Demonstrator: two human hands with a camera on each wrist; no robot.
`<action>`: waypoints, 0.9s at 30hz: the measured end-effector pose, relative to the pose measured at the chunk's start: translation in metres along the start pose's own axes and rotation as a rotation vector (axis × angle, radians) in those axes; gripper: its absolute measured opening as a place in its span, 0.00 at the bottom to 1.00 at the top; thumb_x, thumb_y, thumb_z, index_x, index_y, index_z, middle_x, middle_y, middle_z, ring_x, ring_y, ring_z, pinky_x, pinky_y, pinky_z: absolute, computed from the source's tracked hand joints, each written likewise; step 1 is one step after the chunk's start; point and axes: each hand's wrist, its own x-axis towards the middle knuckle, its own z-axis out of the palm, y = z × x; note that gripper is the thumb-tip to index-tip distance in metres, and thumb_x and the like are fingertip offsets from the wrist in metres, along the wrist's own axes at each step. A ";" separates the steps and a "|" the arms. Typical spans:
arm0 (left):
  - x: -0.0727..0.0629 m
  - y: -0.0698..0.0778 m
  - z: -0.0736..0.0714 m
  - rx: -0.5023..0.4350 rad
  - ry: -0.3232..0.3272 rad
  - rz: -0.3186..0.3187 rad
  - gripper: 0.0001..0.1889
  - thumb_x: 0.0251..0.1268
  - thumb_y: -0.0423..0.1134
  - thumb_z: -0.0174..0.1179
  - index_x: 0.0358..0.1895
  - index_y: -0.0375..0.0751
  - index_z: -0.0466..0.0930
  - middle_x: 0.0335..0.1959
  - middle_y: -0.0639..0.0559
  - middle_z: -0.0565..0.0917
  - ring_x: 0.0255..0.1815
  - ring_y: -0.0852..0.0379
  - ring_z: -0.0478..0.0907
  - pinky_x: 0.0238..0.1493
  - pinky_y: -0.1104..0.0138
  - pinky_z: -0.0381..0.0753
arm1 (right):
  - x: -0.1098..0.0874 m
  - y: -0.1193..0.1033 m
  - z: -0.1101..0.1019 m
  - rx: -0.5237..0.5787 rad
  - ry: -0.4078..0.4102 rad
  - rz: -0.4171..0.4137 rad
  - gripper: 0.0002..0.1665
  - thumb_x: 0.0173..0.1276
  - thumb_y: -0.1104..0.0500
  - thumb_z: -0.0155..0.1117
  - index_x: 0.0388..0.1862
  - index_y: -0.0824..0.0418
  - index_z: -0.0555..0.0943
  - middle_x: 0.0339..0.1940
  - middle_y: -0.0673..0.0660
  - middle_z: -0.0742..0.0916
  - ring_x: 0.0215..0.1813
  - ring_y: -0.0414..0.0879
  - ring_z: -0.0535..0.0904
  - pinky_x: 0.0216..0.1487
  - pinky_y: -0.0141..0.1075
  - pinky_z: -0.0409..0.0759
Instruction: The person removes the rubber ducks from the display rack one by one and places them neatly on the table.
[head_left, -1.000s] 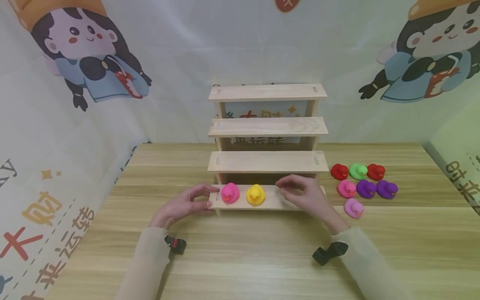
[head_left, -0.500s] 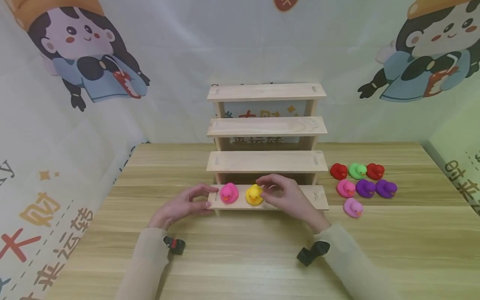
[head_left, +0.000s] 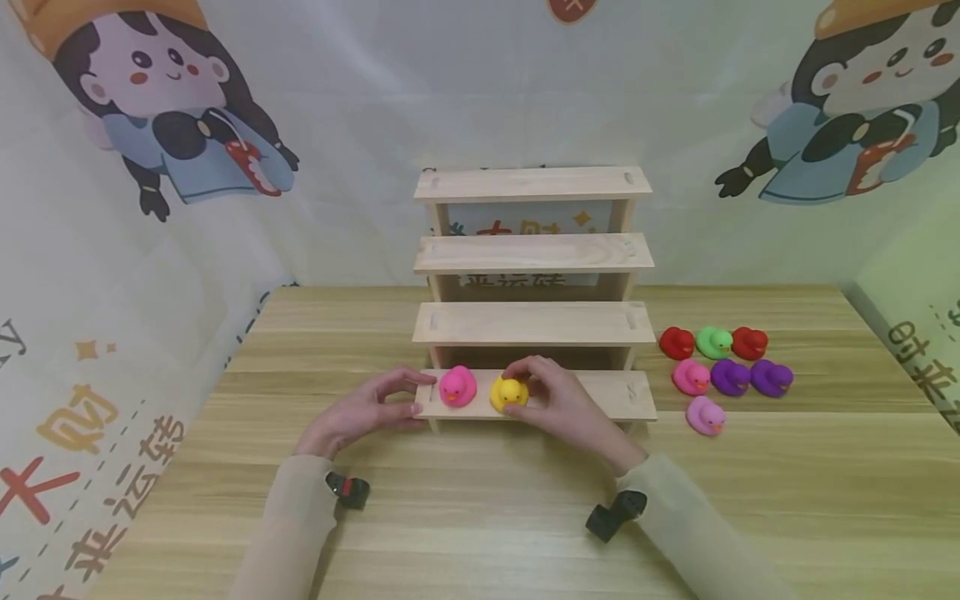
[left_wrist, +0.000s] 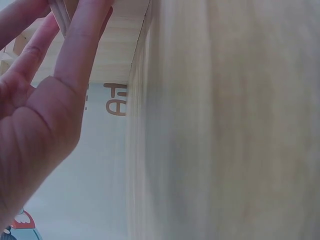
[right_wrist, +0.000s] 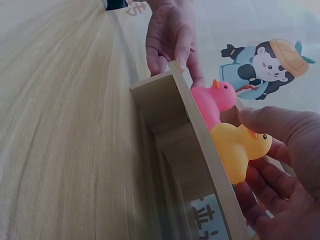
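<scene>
A pink rubber duck (head_left: 457, 387) and a yellow rubber duck (head_left: 509, 392) sit on the lowest board of a stepped wooden shelf (head_left: 592, 393). My right hand (head_left: 566, 408) pinches the yellow duck, thumb in front and fingers behind. In the right wrist view, the yellow duck (right_wrist: 240, 147) stands upright on the board, close to the pink one (right_wrist: 214, 101). My left hand (head_left: 363, 412) holds the left end of that lowest board between thumb and fingers. The left wrist view shows this hand (left_wrist: 50, 100) around the board's end, which is partly cut off by the frame.
Several ducks sit in rows on the table (head_left: 480, 517) right of the shelf: red (head_left: 678, 343), green (head_left: 715, 342), pink (head_left: 691, 377), purple (head_left: 731, 377) and light pink (head_left: 706, 415). Three higher boards rise behind the lowest one. A printed cloth (head_left: 360, 100) hangs behind the table.
My right hand has moved left along the lowest board to the yellow duck and taken hold of it. The left hand stays at the board's end.
</scene>
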 end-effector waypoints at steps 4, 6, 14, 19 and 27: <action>0.000 0.000 0.000 0.005 -0.003 0.003 0.23 0.67 0.31 0.60 0.63 0.31 0.69 0.61 0.33 0.65 0.54 0.41 0.75 0.54 0.56 0.80 | -0.001 -0.001 0.000 -0.019 0.002 0.018 0.21 0.58 0.60 0.74 0.50 0.62 0.79 0.44 0.51 0.81 0.45 0.46 0.74 0.49 0.39 0.78; 0.000 0.000 0.000 0.010 -0.001 0.000 0.23 0.67 0.31 0.60 0.63 0.32 0.69 0.61 0.33 0.66 0.54 0.41 0.75 0.54 0.57 0.80 | -0.002 -0.001 0.000 -0.024 0.006 0.012 0.22 0.58 0.61 0.75 0.50 0.62 0.79 0.45 0.51 0.82 0.45 0.46 0.75 0.49 0.39 0.79; 0.000 0.001 0.000 0.009 0.006 -0.012 0.23 0.66 0.31 0.60 0.63 0.32 0.69 0.62 0.32 0.65 0.54 0.41 0.75 0.54 0.57 0.80 | -0.005 0.001 -0.003 -0.028 0.018 0.008 0.21 0.57 0.62 0.75 0.49 0.61 0.81 0.44 0.50 0.83 0.43 0.44 0.76 0.46 0.38 0.79; 0.000 0.001 0.000 0.008 0.006 -0.014 0.23 0.66 0.31 0.60 0.63 0.32 0.68 0.62 0.32 0.65 0.54 0.41 0.75 0.54 0.57 0.80 | -0.009 0.003 -0.008 -0.041 0.030 0.003 0.21 0.56 0.62 0.76 0.49 0.61 0.82 0.44 0.50 0.84 0.43 0.44 0.76 0.46 0.37 0.80; -0.001 0.001 0.000 0.038 0.012 -0.018 0.23 0.66 0.33 0.61 0.63 0.33 0.69 0.61 0.33 0.66 0.54 0.42 0.76 0.55 0.58 0.80 | -0.015 0.006 -0.014 -0.037 0.054 -0.023 0.21 0.56 0.63 0.76 0.48 0.63 0.82 0.44 0.52 0.84 0.42 0.46 0.76 0.45 0.39 0.81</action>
